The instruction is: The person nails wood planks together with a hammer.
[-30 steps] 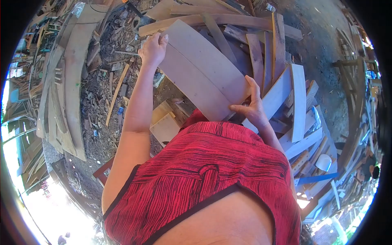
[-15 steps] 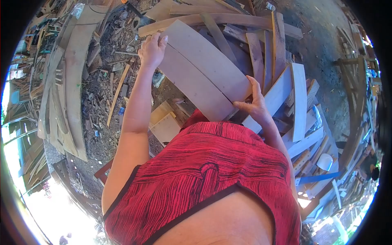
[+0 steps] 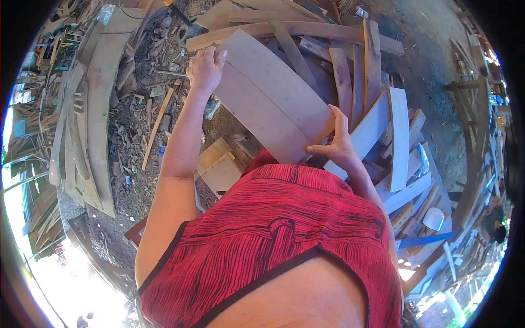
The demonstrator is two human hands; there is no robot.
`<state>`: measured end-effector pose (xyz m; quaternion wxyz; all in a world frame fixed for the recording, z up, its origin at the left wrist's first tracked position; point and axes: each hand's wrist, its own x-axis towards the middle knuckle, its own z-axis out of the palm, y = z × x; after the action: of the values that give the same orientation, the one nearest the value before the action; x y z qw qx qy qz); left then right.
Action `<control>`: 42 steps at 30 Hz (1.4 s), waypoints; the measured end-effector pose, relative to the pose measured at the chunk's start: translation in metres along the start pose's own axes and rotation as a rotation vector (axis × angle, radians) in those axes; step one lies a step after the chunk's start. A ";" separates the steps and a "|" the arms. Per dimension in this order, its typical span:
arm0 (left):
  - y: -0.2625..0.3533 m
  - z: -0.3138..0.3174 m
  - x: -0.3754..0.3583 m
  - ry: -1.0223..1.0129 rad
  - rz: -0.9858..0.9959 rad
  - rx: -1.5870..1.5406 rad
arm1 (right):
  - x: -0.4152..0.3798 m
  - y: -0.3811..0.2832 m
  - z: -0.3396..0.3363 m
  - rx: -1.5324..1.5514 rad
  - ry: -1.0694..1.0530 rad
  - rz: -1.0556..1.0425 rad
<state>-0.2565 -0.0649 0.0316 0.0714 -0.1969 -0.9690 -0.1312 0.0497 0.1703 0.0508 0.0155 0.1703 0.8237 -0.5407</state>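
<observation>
Hands at opposite ends: your left hand (image 3: 205, 68) and right hand (image 3: 339, 145) each clamp the curved boards (image 3: 270, 95), balancing them above the timber pile (image 3: 377, 117).

Left hand (image 3: 205, 70) raised, arm extended, fingers curled; right hand (image 3: 338, 146) nearer body, gripping.

Outdoor wood yard in bright sun, dirt ground (image 3: 432, 71) littered with scraps, plank pile (image 3: 377, 126), long curved boards (image 3: 98, 109) at left.
</observation>
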 end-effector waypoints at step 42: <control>-0.034 -0.009 0.034 -0.267 -0.097 -0.444 | 0.002 0.009 0.015 -0.026 0.088 -0.106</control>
<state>-0.2999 -0.0849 0.0387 -0.1086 -0.1765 -0.9256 -0.3168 0.0478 0.1607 0.0362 -0.0474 0.1497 0.8385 -0.5218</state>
